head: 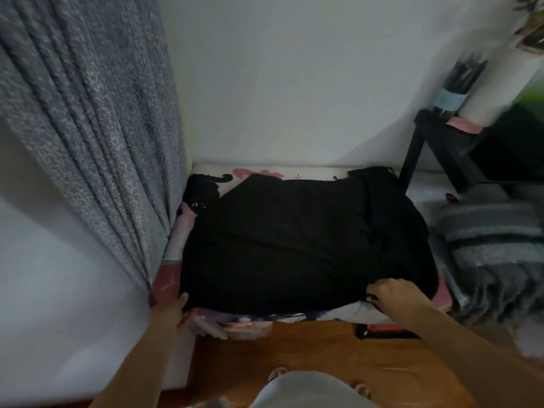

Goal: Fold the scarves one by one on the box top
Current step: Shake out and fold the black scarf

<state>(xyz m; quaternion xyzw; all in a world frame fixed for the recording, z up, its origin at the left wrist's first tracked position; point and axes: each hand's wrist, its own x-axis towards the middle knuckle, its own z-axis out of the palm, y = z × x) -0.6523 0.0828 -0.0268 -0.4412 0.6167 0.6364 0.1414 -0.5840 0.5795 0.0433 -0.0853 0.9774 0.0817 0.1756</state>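
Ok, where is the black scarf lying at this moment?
In the head view the black scarf lies spread over the patterned box top, centre frame, between the grey curtain and the black stool.

Scarf [294, 240] on box top [265, 318]; curtain [88, 128] left; stool [441, 142] right

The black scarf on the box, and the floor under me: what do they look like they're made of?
Black scarf: soft matte cloth, probably woven; it drapes and creases over the box top with no sheen. The weave itself is too dark to make out. Both the left hand and the right hand hold its near edge. Floor: looks like polished wood or laminate, warm brown with a glossy reflection.
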